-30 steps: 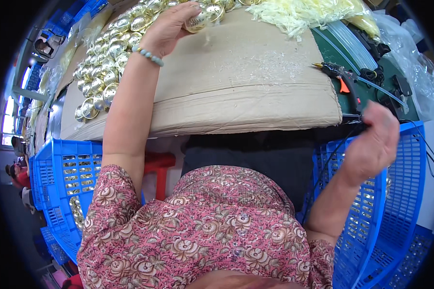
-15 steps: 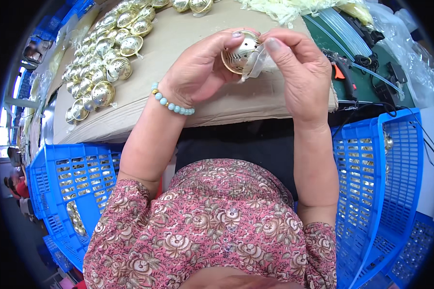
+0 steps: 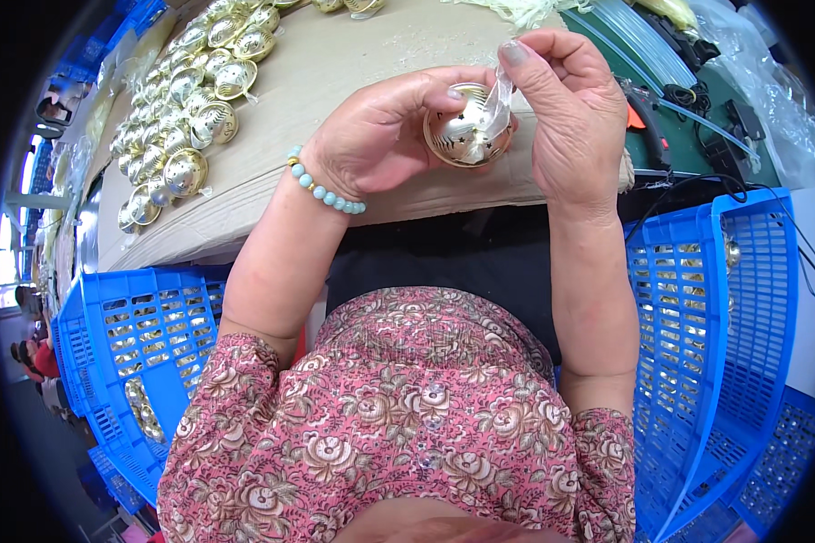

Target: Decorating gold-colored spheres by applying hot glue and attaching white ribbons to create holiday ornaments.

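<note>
The gold bell (image 3: 466,136) sits between your hands above the cardboard-covered surface (image 3: 335,81) — your left hand (image 3: 380,136) cups it, your right hand (image 3: 575,122) pinches a clear ribbon (image 3: 498,104) at its top. More gold bells (image 3: 186,100) lie in rows to your left — blue crates (image 3: 136,353) flank your lap.

A second ago the left hand (image 3: 380,136) reached up to the bells at the far edge and the right hand (image 3: 566,118) hung over the blue crate; now both meet at the middle, the left cupping a gold bell (image 3: 466,136), the right pinching a clear ribbon (image 3: 498,100) above it.
</note>
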